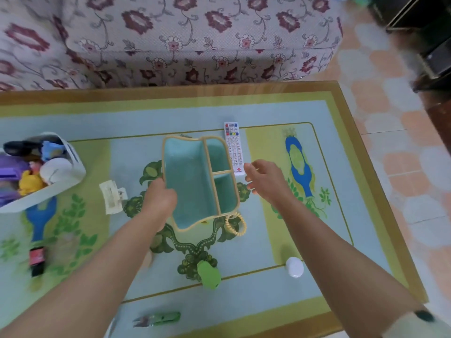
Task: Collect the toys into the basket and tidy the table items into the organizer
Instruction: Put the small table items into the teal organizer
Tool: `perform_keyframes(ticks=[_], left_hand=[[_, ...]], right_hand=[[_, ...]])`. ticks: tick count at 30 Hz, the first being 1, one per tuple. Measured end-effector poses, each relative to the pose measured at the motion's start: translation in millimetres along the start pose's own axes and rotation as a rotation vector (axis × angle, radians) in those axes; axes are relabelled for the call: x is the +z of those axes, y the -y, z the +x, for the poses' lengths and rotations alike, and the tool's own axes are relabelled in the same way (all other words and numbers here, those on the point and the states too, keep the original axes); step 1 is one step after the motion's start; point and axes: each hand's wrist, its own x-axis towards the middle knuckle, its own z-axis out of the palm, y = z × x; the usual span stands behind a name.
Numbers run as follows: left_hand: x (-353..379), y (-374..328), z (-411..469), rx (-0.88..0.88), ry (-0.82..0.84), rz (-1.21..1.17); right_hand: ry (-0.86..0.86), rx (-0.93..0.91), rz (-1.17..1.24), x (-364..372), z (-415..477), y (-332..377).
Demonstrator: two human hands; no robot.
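A teal organizer (192, 176) with a yellow rim and three compartments stands in the middle of the table. My left hand (159, 200) grips its left rim. My right hand (266, 178) hovers open just right of the organizer, close to the near end of a white remote (233, 147). A white basket (70, 176) at the left edge holds several toys. On the table lie a cream hair clip (112, 196), a yellow coil hair tie (235, 224), a green object (208, 275), a white round object (294, 267), a green clipper (158, 319) and a dark bottle (37, 258).
A floral sofa (183, 40) runs along the table's far side. Tiled floor (402, 142) lies to the right, with dark furniture (427, 40) at the top right corner. The table has a wooden border (366, 154).
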Motion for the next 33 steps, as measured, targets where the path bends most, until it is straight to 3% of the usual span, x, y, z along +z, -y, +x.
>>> perform_keyframes(ticks=[5, 12, 16, 20, 24, 28, 31, 33], left_hand=[[-8.0, 5.8, 25.3, 0.007, -0.016, -0.025], [3.2, 19.0, 46.2, 0.000, 0.030, -0.044], [9.5, 20.9, 51.3, 0.022, 0.073, -0.073], [10.4, 20.5, 52.9, 0.042, 0.057, -0.091], [5.7, 19.0, 46.0, 0.027, 0.047, -0.061], [-2.2, 13.0, 33.3, -0.001, 0.048, 0.015], [-5.1, 6.6, 20.8, 0.003, 0.049, 0.062], [-4.3, 1.8, 9.5, 0.018, 0.061, 0.069]], right_hand=[[-0.122, 0.029, -0.194, 34.7, 63.1, -5.6], [-0.161, 0.095, -0.525, 78.5, 109.8, -21.2], [-0.155, 0.102, -0.578, 83.1, 124.7, -21.6], [-0.077, 0.191, -0.342, 74.8, 128.5, -22.2], [0.012, 0.279, 0.371, 41.6, 108.7, -14.6], [0.049, -0.008, 0.716, -4.2, 69.7, 10.7], [0.146, -0.255, 0.711, -27.5, 38.2, 33.5], [0.215, -0.313, 0.610, -32.2, 23.0, 43.5]])
